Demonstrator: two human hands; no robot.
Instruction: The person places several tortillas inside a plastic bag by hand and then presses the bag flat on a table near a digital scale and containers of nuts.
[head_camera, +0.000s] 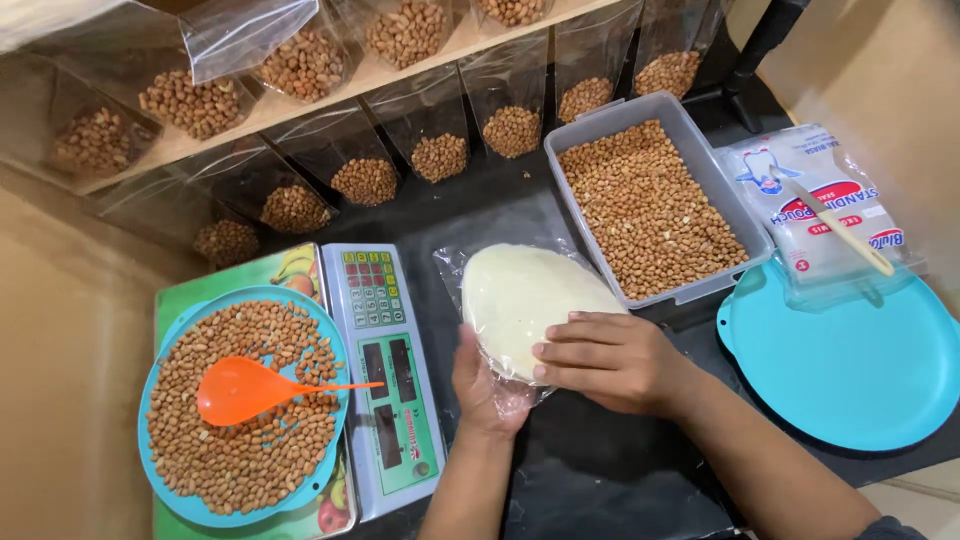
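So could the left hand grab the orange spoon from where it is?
Probably yes. The left hand rests on the clear pouch, and only the flat scale lies between it and the orange spoon, which sits uncovered on the peanuts in the blue plate.

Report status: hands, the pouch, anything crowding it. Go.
Left hand and right hand both on the clear pouch, pressing it flat on the black mat. Scale close on its left, grey peanut tub close on its right.
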